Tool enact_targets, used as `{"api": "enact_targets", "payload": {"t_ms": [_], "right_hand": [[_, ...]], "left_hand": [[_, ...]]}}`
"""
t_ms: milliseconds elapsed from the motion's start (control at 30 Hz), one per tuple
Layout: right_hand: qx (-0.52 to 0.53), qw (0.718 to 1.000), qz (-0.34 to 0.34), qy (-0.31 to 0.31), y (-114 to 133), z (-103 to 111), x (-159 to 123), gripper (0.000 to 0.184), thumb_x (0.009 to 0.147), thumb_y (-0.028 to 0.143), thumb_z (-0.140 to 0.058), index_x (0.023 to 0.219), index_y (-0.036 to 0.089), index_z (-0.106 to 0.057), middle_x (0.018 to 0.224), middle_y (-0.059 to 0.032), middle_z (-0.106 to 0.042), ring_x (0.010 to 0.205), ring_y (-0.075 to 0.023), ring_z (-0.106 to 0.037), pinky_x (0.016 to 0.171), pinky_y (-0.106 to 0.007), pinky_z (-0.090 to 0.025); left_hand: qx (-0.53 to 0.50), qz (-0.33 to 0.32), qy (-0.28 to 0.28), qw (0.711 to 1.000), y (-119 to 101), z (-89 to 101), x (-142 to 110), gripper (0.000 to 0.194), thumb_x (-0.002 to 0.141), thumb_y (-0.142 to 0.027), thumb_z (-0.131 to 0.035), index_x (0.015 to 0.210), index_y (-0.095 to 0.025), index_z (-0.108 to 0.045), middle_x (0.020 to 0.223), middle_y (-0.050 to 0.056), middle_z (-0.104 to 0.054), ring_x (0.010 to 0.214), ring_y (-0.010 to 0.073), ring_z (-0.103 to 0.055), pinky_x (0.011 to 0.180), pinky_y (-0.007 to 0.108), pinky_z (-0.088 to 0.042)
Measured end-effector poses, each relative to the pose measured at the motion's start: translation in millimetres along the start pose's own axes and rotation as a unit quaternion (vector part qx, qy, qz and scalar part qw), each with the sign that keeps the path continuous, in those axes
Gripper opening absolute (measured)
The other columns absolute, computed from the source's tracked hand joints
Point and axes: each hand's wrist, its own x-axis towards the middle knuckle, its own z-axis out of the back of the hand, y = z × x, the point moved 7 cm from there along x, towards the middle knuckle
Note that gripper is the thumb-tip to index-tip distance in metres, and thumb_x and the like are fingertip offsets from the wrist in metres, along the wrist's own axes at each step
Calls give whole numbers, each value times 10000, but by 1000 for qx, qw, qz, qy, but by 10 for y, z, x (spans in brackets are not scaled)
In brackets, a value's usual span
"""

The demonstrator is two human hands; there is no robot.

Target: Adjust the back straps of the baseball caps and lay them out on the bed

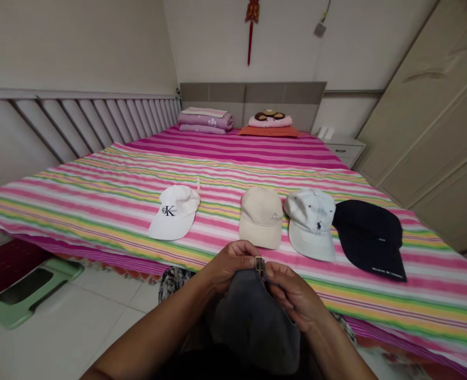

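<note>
A dark grey baseball cap (253,322) hangs between my two hands at the bed's near edge, its strap and metal buckle (259,264) uppermost. My left hand (233,264) pinches the strap on the buckle's left side. On the right of the buckle, my right hand (291,293) has its fingers closed on the strap and the cap's edge. Beyond my hands lie a white cap (178,211) with black letters, a beige cap (260,216), a pale cap (312,224) with a small dark emblem, and a black cap (371,235).
The caps rest on a striped bedspread (110,184). Folded purple bedding (205,122) and a pink pile (270,122) sit by the headboard (221,92). A green stool (27,290) stands on the floor at left, a white nightstand (346,150) at far right.
</note>
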Motion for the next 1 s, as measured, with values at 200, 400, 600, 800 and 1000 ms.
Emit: {"api": "enact_targets", "payload": {"t_ms": [200, 400, 600, 800, 1000], "right_hand": [[-27, 999, 20, -16, 59, 30, 6, 320, 665, 386, -667, 571, 157, -465, 333, 98, -346, 313, -16, -185, 343, -169, -100], [-65, 996, 51, -45, 100, 117, 32, 295, 606, 393, -717, 595, 144, -558, 358, 85, -367, 336, -33, -240, 350, -187, -127], [-44, 993, 86, -67, 121, 154, 49, 233, 636, 349, -705, 684, 150, -594, 377, 85, -394, 337, -34, -239, 361, -185, -129], [-26, 995, 88, -37, 103, 124, 62, 204, 645, 312, -700, 654, 149, -579, 407, 77, -419, 337, -24, -241, 366, -180, -134], [-21, 996, 87, -31, 114, 91, 63, 220, 634, 317, -703, 641, 143, -568, 387, 84, -382, 347, -27, -228, 373, -183, -134]], "left_hand": [[6, 21, -28, 999, 17, 43, -16, 249, 524, -213, -775, 672, -90, -616, 596, 16, -613, 509, 82, -553, 509, 185, -412], [2, 37, -45, 998, 55, 59, -7, 238, 518, -195, -776, 666, -92, -620, 604, 18, -619, 509, 86, -555, 504, 189, -411], [-9, 33, -45, 998, 97, 92, -1, 236, 528, -205, -773, 679, -96, -627, 635, 26, -634, 538, 99, -572, 541, 209, -427], [-2, 16, -37, 999, 113, 114, 9, 172, 573, -183, -745, 675, -113, -626, 657, 19, -632, 564, 95, -574, 575, 219, -424], [12, 34, -40, 999, 135, 84, -7, 191, 549, -189, -758, 661, -108, -627, 636, 23, -636, 555, 105, -580, 560, 219, -427]]}}
